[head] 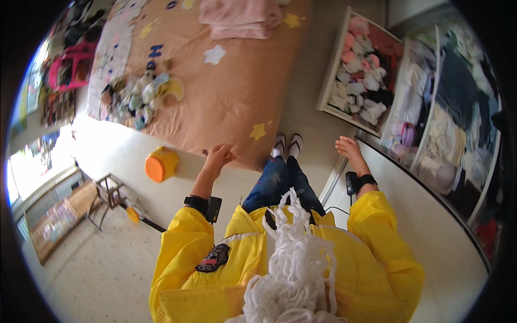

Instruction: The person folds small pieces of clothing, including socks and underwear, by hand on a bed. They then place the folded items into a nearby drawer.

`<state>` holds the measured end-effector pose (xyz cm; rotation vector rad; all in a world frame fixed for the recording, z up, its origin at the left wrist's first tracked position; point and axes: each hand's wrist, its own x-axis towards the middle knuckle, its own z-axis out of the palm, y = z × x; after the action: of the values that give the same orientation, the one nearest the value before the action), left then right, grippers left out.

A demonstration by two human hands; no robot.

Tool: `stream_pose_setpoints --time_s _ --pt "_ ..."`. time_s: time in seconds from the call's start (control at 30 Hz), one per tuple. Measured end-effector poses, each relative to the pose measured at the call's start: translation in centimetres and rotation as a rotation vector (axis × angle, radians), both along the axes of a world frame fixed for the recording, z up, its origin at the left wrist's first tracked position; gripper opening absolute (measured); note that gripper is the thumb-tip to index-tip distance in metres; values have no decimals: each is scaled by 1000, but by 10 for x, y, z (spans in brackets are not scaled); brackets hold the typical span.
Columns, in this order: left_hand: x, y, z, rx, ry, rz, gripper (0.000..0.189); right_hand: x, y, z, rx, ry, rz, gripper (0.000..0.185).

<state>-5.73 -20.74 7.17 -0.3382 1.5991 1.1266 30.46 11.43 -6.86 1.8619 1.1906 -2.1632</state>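
Note:
My left hand (221, 156) hangs over the near edge of the bed (226, 109), its fingers loosely bent and nothing visible in them. Out to the right, my right hand (349, 147) has its fingers spread and is bare of any object. It is nearest to the lower corner of a pulled-out drawer (323, 105) full of rolled socks (373, 78) and small pink and white items. On the bed's peach cover lies a heap of balled socks (137, 97). Folded pink cloth (242, 16) is stacked at the bed's far side.
Further right are compartments with folded clothes (412, 91) and dark garments (456, 80). An orange and yellow plastic stool (160, 164) stands on the floor left of me. A small dark metal-framed stand (109, 189) and a pink plastic frame (72, 66) are farther left.

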Motion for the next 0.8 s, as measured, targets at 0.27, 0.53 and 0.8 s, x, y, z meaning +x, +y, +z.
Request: stream_pose_setpoints --time_s 0.27,0.53,0.8 --pt "7 -160 25 -76 88 169 38 -98 -72 7 53 -15 303 28" --pt "-36 -354 -7 -69 22 224 43 -260 -229 17 222 32 787 22" --pt "-89 -520 -3 -47 150 541 33 -404 -410 42 -49 206 1109 23"
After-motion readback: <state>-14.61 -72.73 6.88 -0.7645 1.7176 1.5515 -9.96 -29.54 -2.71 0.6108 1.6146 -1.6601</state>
